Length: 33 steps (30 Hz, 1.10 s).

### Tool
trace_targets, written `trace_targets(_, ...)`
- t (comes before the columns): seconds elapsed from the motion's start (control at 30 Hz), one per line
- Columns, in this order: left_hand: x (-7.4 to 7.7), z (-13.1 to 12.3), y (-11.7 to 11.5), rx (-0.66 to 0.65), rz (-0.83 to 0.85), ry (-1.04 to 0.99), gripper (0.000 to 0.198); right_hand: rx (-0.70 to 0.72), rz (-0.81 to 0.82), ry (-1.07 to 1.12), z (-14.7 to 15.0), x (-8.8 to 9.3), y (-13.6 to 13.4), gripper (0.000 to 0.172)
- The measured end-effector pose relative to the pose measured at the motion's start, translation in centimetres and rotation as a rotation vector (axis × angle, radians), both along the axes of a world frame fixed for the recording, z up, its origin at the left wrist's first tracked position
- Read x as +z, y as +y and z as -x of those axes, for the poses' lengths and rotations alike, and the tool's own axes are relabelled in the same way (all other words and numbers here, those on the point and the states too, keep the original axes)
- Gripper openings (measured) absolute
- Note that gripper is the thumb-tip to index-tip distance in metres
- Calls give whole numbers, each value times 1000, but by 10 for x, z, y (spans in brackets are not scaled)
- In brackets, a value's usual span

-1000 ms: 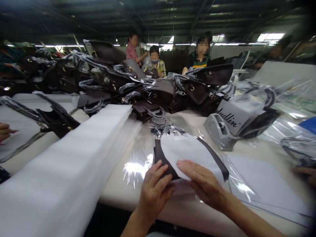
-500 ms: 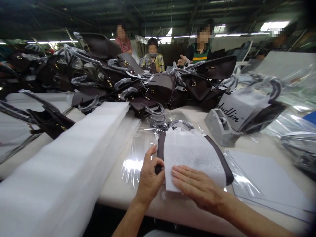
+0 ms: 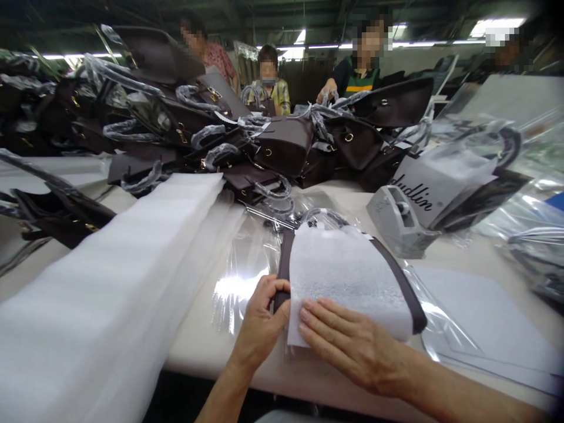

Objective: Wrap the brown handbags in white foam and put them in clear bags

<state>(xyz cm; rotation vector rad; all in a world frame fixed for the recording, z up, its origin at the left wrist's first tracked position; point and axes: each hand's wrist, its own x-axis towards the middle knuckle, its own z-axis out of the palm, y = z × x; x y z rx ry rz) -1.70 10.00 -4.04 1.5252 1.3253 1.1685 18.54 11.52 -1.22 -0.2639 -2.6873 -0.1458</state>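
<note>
A dark brown handbag [image 3: 286,252] lies flat on the table in front of me, its wrapped handles pointing away. Over its upper face is a white foam sheet [image 3: 343,270] that leaves the bag's side edges bare. My left hand [image 3: 262,323] is closed around the bag's lower left edge, fingers curled and thumb by the sheet's border. Flat on the sheet's lower left part rests my right hand [image 3: 352,338], fingers stretched out together. Clear plastic [image 3: 247,264] lies under and to the left of the bag.
A long stack of white foam sheets [image 3: 110,282] covers the table's left. Behind is a big heap of dark handbags [image 3: 282,141]. A grey tape dispenser [image 3: 399,226] and a printed, bagged handbag [image 3: 445,188] stand right, near flat pale sheets [image 3: 480,317]. Several people are beyond the heap.
My left fingers have curled in and closed on the bag's edge. My right hand stays flat on the sheet. Across the heap, a co-worker's hand has lowered onto wrapped handles. The view has shifted slightly.
</note>
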Motion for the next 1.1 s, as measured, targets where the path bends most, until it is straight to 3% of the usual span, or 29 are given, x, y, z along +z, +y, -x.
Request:
trace_targets(0.2, -14, 0, -11, 81, -132, 127, 29, -16, -48, -47, 3, -5, -1, 32)
trace_targets(0.3, -20, 7, -11, -41, -332, 346, 44, 4, 8, -32, 0, -2, 2, 28)
trace_targets(0.37, -23, 12, -6, -133, -425, 447, 42, 38, 174, 28, -10, 6, 5, 29)
trace_targets(0.43, -23, 16, -1, -149, -471, 464, 41, -116, 389, 216, -26, 16, 6, 32)
trace_targets(0.5, -22, 17, 4, -130, -490, 469, 40, -430, 492, 454, -42, 23, 2, 33)
trace_targets(0.53, -22, 17, 5, -125, -501, 472, 40, -560, 476, 526, -47, 23, -2, 34)
trace_targets(0.6, -21, 18, 7, -127, -517, 491, 39, -631, 359, 499, -50, 16, -9, 37)
trace_targets(0.77, -19, 19, 8, -146, -573, 576, 39, -560, -51, 154, -35, -18, -17, 34)
trace_targets(0.9, -18, 22, 11, -166, -676, 655, 41, -497, -164, 114, -39, -26, -12, 30)
trace_targets(1.1, -24, 28, 21, -233, -782, 678, 38, -378, -224, 17, -49, -19, -15, 31)
